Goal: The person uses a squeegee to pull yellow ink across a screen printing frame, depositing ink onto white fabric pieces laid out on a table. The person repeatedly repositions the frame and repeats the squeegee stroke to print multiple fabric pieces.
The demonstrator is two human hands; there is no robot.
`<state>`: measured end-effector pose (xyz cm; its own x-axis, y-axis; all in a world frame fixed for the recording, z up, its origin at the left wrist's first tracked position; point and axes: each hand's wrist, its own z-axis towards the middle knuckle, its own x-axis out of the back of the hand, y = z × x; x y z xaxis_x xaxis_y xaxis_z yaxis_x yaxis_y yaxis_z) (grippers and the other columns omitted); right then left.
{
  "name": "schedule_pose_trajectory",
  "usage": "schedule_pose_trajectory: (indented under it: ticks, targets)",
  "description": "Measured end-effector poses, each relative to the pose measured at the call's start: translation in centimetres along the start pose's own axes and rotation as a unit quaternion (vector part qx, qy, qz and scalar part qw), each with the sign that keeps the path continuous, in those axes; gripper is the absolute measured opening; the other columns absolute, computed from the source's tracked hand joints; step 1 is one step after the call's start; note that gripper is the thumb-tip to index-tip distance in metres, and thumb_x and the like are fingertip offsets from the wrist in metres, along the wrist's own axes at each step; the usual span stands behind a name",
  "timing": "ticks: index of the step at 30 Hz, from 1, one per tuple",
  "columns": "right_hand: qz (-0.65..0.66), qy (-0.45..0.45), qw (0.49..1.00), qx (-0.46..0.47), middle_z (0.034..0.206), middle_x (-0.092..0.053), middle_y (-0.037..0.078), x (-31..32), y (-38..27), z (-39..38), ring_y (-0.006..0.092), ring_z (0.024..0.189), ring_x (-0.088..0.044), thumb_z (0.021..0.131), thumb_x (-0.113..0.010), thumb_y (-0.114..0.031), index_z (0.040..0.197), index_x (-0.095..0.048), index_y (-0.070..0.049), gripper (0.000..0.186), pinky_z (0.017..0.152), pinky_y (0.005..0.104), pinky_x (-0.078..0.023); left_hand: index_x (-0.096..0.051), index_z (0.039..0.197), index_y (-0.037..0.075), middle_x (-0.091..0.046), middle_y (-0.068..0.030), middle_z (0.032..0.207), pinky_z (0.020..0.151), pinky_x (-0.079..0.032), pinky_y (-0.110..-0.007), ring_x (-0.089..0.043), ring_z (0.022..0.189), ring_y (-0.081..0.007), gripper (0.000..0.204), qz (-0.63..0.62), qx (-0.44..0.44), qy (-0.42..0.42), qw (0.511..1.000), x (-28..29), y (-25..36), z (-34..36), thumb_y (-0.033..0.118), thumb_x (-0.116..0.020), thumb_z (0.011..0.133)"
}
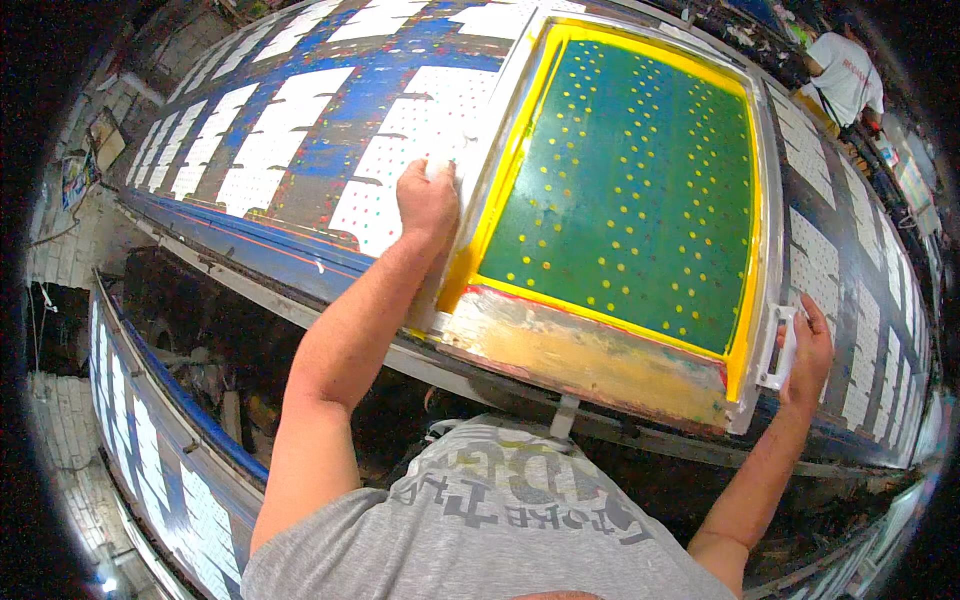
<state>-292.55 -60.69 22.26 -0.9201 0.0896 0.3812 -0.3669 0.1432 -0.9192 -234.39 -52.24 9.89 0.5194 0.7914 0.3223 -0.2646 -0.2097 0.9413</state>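
Observation:
A screen printing frame (590, 345) lies over the long table in front of me, tilted slightly in the view. Its green mesh (630, 200) carries rows of small yellow dots and is bordered by bright yellow ink. My left hand (428, 203) is closed at the frame's left side, around what looks like a white handle mostly hidden by the fingers. At the lower right corner, my right hand (810, 352) curls around a white handle (778, 347) fixed to the frame. White cut pieces printed with small coloured dots (385, 190) lie left of the frame.
The ink-stained blue table (330, 150) holds rows of white pieces on both sides of the frame. A second table (185, 480) with white pieces stands behind me at lower left. Another person (845, 80) in a white shirt is at the far right.

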Motion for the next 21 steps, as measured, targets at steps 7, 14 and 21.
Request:
schedule_pose_trajectory:
  ticks: [7,14,21]
  targets:
    - [0.049,-0.058,0.997,0.027,0.113,-0.072,0.007,-19.3,-2.9,-4.9,0.0119,0.088,-0.068,0.106,-0.068,-0.011,0.148,-0.062,-0.001,0.044,0.080,0.0274,-0.058,-0.077,0.105,-0.003,-0.079,-0.0160,0.092,0.077,-0.056,-0.039,-0.072,0.083,-0.0218,0.024,-0.003,-0.034,0.008,0.999,12.5,-7.9,15.6,0.019,-0.078,0.096]
    - [0.159,-0.093,0.982,-0.028,0.104,-0.073,0.005,-34.7,-4.2,-11.5,0.0098,0.085,-0.067,0.101,-0.075,-0.014,0.143,-0.064,0.002,0.046,0.078,0.0265,-0.057,-0.077,0.110,-0.004,-0.078,-0.0148,0.093,0.078,-0.055,-0.039,-0.069,0.081,-0.0217,0.029,0.101,-0.111,0.039,0.988,22.3,-14.5,25.9,0.021,-0.080,0.097]
    - [0.157,-0.085,0.981,-0.074,0.109,-0.072,0.004,-37.8,-2.8,-15.4,0.0095,0.090,-0.065,0.101,-0.075,-0.021,0.137,-0.069,0.001,0.043,0.084,0.0276,-0.054,-0.078,0.110,-0.002,-0.071,-0.0019,0.083,0.063,-0.047,-0.029,-0.060,0.070,-0.0088,0.019,0.022,-0.010,-0.035,0.999,24.1,-19.7,26.1,0.014,-0.075,0.101]
